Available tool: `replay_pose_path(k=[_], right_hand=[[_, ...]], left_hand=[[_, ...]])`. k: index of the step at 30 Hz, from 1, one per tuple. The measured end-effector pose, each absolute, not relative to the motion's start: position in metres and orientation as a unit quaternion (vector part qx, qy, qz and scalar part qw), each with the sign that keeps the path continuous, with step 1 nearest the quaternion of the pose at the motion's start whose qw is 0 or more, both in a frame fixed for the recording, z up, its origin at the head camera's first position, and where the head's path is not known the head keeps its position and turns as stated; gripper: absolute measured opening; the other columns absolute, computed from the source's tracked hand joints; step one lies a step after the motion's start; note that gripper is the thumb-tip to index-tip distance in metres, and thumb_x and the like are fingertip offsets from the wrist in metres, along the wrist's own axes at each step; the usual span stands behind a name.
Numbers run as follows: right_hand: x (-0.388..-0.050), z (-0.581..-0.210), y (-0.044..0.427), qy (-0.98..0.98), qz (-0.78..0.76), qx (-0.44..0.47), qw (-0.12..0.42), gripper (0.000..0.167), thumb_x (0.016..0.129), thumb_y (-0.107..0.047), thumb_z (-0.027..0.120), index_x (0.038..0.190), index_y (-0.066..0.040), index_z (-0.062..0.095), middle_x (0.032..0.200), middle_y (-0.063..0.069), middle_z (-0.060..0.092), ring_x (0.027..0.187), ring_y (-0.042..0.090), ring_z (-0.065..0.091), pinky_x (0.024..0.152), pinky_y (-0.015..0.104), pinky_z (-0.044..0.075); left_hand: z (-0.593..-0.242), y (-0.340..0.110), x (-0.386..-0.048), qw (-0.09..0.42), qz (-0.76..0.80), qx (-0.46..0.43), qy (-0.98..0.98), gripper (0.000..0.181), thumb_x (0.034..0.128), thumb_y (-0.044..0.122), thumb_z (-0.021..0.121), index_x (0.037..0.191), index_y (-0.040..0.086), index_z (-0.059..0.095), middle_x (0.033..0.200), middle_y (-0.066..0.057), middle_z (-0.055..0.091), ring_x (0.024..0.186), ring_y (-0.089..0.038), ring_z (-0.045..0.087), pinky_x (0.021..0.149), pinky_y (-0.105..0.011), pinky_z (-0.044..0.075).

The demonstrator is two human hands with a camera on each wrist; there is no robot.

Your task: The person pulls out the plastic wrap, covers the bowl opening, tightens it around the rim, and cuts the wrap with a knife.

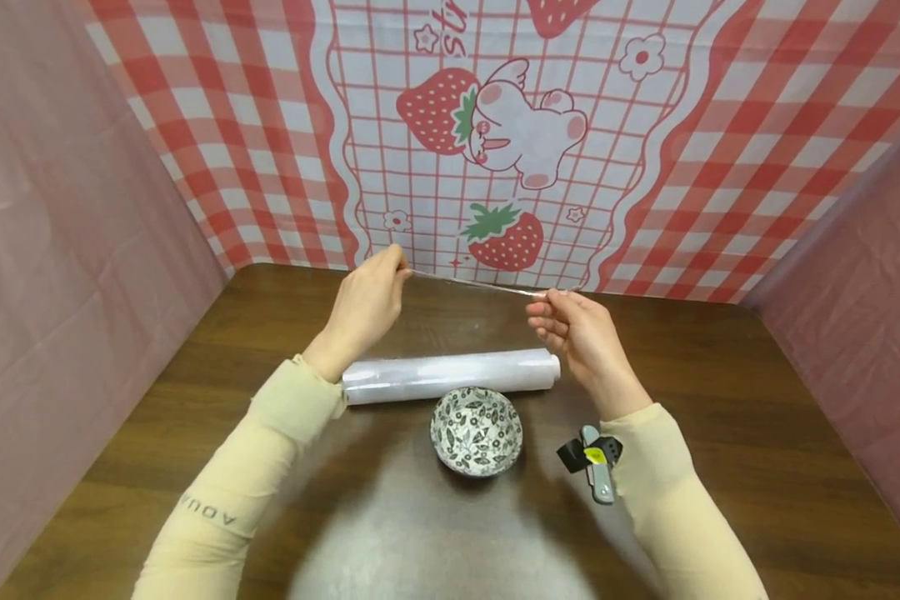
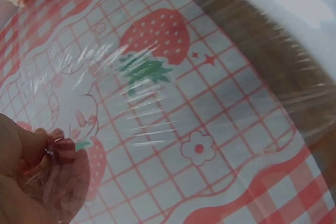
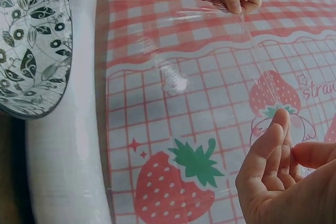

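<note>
A clear sheet of plastic wrap (image 3: 181,85) is stretched between both hands, its gathered edge a thin line in the head view. My left hand (image 1: 369,302) pinches one corner of that edge. The other corner is pinched by my right hand (image 1: 581,337), thumb against forefinger, the remaining fingers loosely bent. Below the hands lies the roll of plastic wrap (image 1: 450,377), and the sheet runs back to it. Just nearer than the roll stands a bowl (image 1: 477,432) with a dark leaf and flower pattern; neither hand touches it.
Beside the right sleeve, a grey and black device with a yellow label (image 1: 596,467) appears near the wrist. The brown wooden table (image 1: 727,400) ends at a strawberry-print cloth (image 1: 525,125). Pink curtains (image 1: 60,250) hang at both sides.
</note>
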State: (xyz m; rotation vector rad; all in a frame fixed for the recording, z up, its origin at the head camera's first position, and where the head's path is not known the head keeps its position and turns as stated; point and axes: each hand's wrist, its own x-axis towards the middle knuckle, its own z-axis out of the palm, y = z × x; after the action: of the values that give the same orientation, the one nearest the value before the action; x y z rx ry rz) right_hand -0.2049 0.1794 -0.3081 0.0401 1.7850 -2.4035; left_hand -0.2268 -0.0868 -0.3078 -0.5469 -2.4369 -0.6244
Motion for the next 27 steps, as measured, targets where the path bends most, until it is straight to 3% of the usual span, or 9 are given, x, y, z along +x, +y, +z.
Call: replay_pose_path(k=[16, 27], right_hand=[[-0.213, -0.295, 0.182, 0.604, -0.794, 0.002, 0.076, 0.023, 0.094, -0.019, 0.048, 0.103, 0.001, 0.054, 0.073, -0.001, 0.067, 0.062, 0.007, 0.063, 0.061, 0.018, 0.052], [-0.21, -0.288, 0.183, 0.606, -0.792, -0.015, 0.069, 0.019, 0.095, -0.017, 0.047, 0.092, -0.005, 0.061, 0.074, 0.0, 0.067, 0.062, 0.007, 0.063, 0.06, 0.018, 0.052]], left_hand=[[-0.29, -0.086, -0.236, 0.265, -0.236, -0.195, -0.914, 0.009, 0.0922, 0.011, 0.05, 0.089, 0.003, 0.05, 0.08, -0.009, 0.057, 0.071, -0.026, 0.055, 0.062, -0.039, 0.048], [-0.284, -0.086, -0.234, 0.277, -0.238, -0.2, -0.909, 0.007, 0.0921, 0.01, 0.05, 0.09, 0.003, 0.05, 0.082, -0.01, 0.058, 0.072, -0.025, 0.056, 0.062, -0.039, 0.047]])
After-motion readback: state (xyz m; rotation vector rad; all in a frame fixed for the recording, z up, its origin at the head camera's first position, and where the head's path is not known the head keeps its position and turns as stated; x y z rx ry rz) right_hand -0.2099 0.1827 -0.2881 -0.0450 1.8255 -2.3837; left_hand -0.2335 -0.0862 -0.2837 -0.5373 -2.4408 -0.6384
